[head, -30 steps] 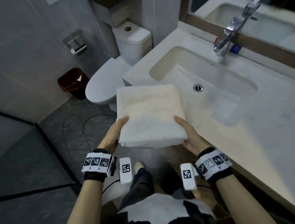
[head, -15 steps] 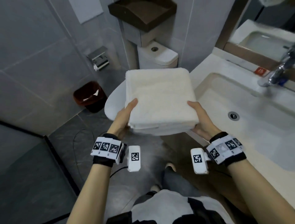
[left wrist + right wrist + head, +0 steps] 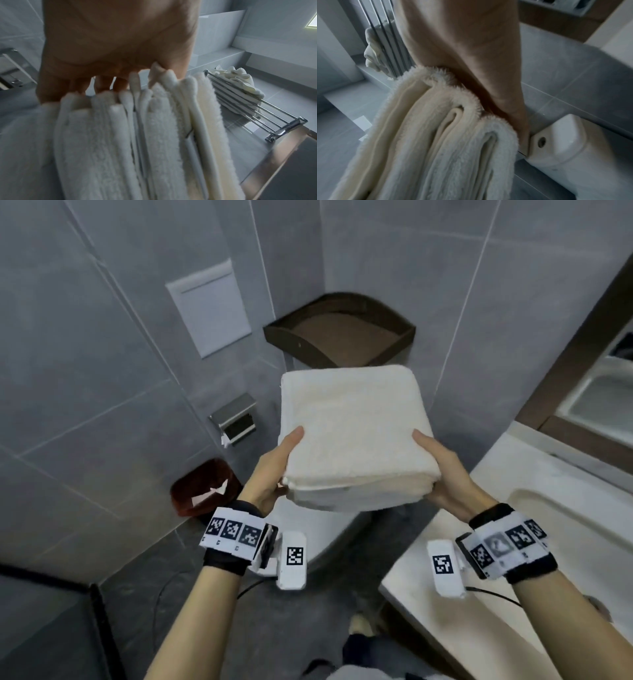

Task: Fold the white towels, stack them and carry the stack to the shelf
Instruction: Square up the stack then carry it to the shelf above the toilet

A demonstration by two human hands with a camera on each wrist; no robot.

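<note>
A stack of folded white towels hangs in the air in front of me, held level between both hands. My left hand grips its left edge, thumb on top and fingers underneath. My right hand grips the right edge the same way. The left wrist view shows the layered towel edges against my palm. The right wrist view shows the rounded folds beside my hand. A dark brown corner shelf sits on the wall just beyond and above the stack.
A toilet stands below the stack, with a red waste bin and a paper holder to its left. The sink counter lies at right. A chrome wall rack holds a crumpled white towel.
The stack has been lifted off the sink counter and carried left and upward, over the toilet toward the corner shelf. Both hands keep the same hold.
</note>
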